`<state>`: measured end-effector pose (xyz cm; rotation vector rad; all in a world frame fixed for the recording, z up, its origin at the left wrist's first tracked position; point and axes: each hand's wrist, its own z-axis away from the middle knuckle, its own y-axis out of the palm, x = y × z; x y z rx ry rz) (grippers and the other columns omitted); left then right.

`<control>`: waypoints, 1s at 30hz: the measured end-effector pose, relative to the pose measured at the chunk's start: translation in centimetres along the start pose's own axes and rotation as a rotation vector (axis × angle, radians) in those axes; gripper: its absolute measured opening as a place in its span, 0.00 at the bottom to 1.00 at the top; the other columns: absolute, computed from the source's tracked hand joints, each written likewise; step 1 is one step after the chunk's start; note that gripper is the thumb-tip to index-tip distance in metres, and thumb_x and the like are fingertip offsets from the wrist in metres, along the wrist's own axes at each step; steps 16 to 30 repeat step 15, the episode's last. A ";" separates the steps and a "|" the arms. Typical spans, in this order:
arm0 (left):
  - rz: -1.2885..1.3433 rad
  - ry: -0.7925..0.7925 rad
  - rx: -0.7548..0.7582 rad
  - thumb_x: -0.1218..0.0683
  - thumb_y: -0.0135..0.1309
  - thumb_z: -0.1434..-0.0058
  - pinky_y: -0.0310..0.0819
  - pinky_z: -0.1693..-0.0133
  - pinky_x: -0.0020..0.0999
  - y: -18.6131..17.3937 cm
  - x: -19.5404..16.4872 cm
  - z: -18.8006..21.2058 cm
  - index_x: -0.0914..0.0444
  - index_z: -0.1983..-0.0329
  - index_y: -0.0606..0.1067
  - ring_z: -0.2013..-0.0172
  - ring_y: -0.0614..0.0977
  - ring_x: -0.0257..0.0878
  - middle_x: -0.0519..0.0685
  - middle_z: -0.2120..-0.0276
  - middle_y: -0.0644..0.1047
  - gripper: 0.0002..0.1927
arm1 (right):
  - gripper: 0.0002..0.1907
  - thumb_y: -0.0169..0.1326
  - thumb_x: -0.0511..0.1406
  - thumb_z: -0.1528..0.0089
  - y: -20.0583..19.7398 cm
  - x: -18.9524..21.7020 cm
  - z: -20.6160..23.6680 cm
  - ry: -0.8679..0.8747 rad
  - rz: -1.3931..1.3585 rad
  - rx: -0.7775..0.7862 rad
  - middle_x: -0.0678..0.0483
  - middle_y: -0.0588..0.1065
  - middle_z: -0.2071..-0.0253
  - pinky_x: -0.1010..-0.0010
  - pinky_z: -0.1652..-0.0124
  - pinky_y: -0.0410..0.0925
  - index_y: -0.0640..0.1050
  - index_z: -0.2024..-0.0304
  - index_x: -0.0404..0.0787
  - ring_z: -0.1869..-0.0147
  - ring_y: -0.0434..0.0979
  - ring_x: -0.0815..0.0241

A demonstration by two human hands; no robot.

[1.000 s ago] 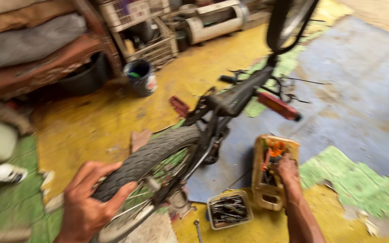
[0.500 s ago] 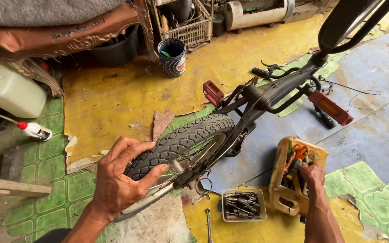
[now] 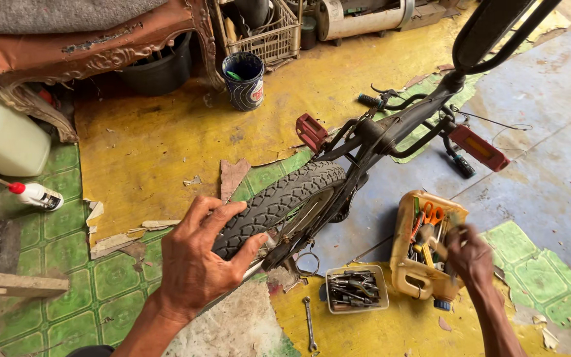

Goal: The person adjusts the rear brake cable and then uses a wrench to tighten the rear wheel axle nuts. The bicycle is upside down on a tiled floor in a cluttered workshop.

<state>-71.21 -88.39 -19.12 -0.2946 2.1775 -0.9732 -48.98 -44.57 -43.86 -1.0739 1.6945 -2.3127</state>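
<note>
Left hand spread open, resting on bike tyre; right hand inside yellow tool caddy, grip unclear.

Black bike, yellow box, patchwork floor

My left hand rests on the black knobby tyre; the pedals are red, my tool caddy is yellow with orange-handled scissors, and the floor shows green patterned tiles beside yellow.
</note>
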 end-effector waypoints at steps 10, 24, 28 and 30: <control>0.019 0.388 -0.162 0.46 0.66 0.42 0.78 0.74 0.32 3.2 0.8 7.2 0.62 0.57 0.79 0.72 0.80 0.38 0.48 0.69 0.76 0.18 | 0.15 0.50 0.33 0.37 8.1 -1.0 13.7 0.230 -0.203 1.010 0.55 0.79 0.65 0.59 0.64 0.78 0.80 0.48 0.45 0.66 0.79 0.55; 0.188 0.097 0.393 0.51 0.66 0.42 0.80 0.68 0.38 13.8 0.6 18.7 0.62 0.67 0.81 0.65 0.84 0.42 0.51 0.69 0.78 0.10 | 0.20 0.45 0.38 0.33 11.3 1.3 19.4 -0.327 0.188 0.904 0.50 0.80 0.49 0.59 0.51 0.76 0.80 0.42 0.56 0.49 0.83 0.49; 0.188 0.097 0.393 0.51 0.66 0.42 0.80 0.68 0.38 13.8 0.6 18.7 0.62 0.67 0.81 0.65 0.84 0.42 0.51 0.69 0.78 0.10 | 0.20 0.45 0.38 0.33 11.3 1.3 19.4 -0.327 0.188 0.904 0.50 0.80 0.49 0.59 0.51 0.76 0.80 0.42 0.56 0.49 0.83 0.49; 0.188 0.097 0.393 0.51 0.66 0.42 0.80 0.68 0.38 13.8 0.6 18.7 0.62 0.67 0.81 0.65 0.84 0.42 0.51 0.69 0.78 0.10 | 0.20 0.45 0.38 0.33 11.3 1.3 19.4 -0.327 0.188 0.904 0.50 0.80 0.49 0.59 0.51 0.76 0.80 0.42 0.56 0.49 0.83 0.49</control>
